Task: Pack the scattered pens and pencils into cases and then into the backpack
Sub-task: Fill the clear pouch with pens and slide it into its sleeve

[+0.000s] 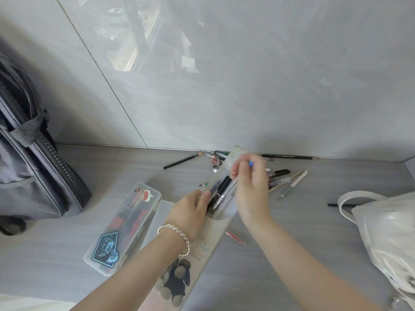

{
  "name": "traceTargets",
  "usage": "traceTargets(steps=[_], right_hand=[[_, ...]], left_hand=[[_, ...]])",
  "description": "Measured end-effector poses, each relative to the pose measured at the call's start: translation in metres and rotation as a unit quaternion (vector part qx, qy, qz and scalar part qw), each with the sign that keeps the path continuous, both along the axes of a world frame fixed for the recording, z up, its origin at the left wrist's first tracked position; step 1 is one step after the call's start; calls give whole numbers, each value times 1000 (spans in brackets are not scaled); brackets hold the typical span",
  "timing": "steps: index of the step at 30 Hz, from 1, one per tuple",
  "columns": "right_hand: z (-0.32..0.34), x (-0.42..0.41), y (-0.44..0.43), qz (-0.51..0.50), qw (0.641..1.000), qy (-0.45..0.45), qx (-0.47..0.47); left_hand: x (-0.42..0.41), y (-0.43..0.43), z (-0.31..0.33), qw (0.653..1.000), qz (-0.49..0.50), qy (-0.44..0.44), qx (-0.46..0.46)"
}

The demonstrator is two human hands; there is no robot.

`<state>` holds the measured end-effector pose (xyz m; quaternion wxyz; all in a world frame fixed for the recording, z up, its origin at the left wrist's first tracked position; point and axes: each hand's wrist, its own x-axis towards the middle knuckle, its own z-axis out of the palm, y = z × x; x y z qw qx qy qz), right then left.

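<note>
A grey wood-grain surface [292,223] runs to a grey wall on the far side. At the far left stands a dark grey backpack [33,176]. Right of it, nearer, lies a clear pencil case [125,227] with stickers, full of pens. Just beside that on the right lies a long frosted case [211,232] with a plush-toy picture. A red pen [235,238] lies against the frosted case's right edge. Far centre, a black pencil [183,161] lies slanted, and a long dark pencil [289,156] lies along the wall. A loose cluster of pens [285,178] sits right of centre. At the right edge rests a white bag [386,232], with a black pen [334,205] touching its strap.
</note>
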<state>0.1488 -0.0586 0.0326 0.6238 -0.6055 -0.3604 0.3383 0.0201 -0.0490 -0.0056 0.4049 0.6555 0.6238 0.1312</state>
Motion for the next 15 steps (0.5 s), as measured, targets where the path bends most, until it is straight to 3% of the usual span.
traceTargets(steps=[3,5,8,10,12,15], right_hand=[[-8,-3,-9,148,951,-269,-19],[-6,3,-11,157,919,-361,15],[-10,18,-11,120,919,-375,21],[-27,27,-13,149,912,-372,-88],[-52,30,-17,228,858,-385,-251],[-86,20,-26,327,779,-425,-324]], left_hand=[[-5,6,-4,1000,13,3,-1],[-10,12,-8,999,42,-4,-6],[-22,23,-13,996,92,4,-7],[-33,31,-15,993,112,27,0],[-42,36,-16,992,122,42,8],[-50,39,-17,990,130,52,9]])
